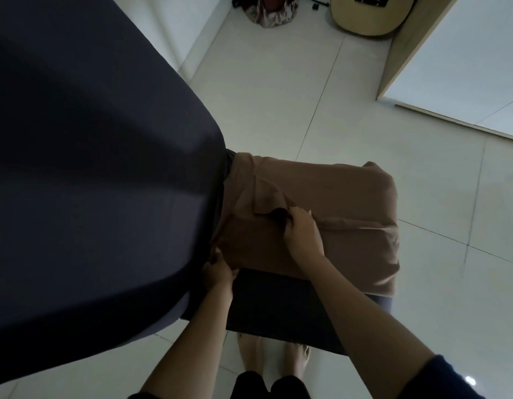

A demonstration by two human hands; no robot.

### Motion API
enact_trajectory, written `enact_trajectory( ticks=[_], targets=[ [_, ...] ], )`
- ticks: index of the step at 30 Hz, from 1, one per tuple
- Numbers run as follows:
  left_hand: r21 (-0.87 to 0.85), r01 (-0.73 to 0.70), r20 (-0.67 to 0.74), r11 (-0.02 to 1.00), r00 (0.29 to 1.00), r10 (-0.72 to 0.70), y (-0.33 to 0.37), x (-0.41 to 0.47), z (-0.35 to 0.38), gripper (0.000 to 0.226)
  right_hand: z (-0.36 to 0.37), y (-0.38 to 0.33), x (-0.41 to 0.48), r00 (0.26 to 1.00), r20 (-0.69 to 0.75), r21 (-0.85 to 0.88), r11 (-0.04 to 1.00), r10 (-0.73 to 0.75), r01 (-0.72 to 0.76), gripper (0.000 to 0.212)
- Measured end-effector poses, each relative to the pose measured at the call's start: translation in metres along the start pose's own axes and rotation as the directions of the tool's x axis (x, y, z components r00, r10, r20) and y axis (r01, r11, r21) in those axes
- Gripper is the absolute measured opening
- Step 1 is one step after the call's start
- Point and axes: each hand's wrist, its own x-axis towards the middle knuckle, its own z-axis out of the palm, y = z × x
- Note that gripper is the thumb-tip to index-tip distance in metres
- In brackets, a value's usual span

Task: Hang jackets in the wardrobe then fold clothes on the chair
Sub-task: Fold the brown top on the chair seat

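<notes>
A brown collared shirt [350,203] lies spread over a dark square chair seat [278,306] in the middle of the view. My right hand [301,234] pinches the shirt's cloth next to its collar, at the shirt's centre. My left hand [219,269] grips the shirt's near-left edge, where it meets the bed. Part of the shirt hangs over the seat's far right side. The chair's legs and back are hidden.
A bed with a dark blue sheet [91,168] fills the left side and touches the chair. White floor tiles [278,96] lie beyond. A guitar [370,15] and a patterned bag [269,12] stand at the far wall. A light wooden wardrobe panel [408,47] rises at right.
</notes>
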Motion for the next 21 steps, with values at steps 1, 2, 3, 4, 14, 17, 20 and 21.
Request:
enact_trajectory(
  ticks=[1,2,3,4,14,17,20,21],
  targets=[
    [-0.015,0.012,0.006,1.000,1.000,-0.012,0.001,0.000,0.001,0.056,-0.003,-0.001,-0.003,1.000,0.001,0.027,1.000,-0.010,0.010,0.018],
    [-0.035,0.029,0.012,0.999,1.000,-0.029,0.003,-0.002,0.001,0.056,-0.005,-0.001,-0.008,0.999,0.006,0.034,0.998,-0.047,0.047,0.018],
    [-0.053,0.045,0.016,0.998,0.999,-0.044,0.004,-0.003,0.001,0.056,-0.006,-0.001,-0.014,0.995,0.017,0.022,0.994,-0.103,0.102,0.019],
    [-0.066,0.056,0.019,0.996,0.998,-0.054,0.005,-0.003,0.002,0.055,-0.007,0.002,-0.021,0.985,0.028,-0.006,0.985,-0.172,0.172,0.022],
    [0.680,-0.457,0.106,0.574,0.836,0.539,0.008,-0.043,-0.018,0.057,-0.009,0.033,-0.052,0.936,0.194,-0.083,0.945,-0.295,0.315,0.029],
    [0.545,-0.777,0.308,0.313,0.534,0.788,0.019,-0.050,-0.007,0.028,-0.027,0.043,-0.048,0.992,-0.015,0.042,0.991,-0.125,0.125,0.034],
    [0.541,-0.838,0.477,-0.073,0.234,0.847,0.039,-0.046,0.024,0.007,-0.051,0.062,-0.040,0.980,-0.194,0.081,0.996,0.038,-0.023,0.042],
    [0.526,-0.840,0.535,-0.135,0.203,0.820,0.045,-0.048,0.038,0.019,-0.060,0.069,-0.038,0.974,-0.212,0.068,0.995,0.086,-0.073,0.044]
  ],
)
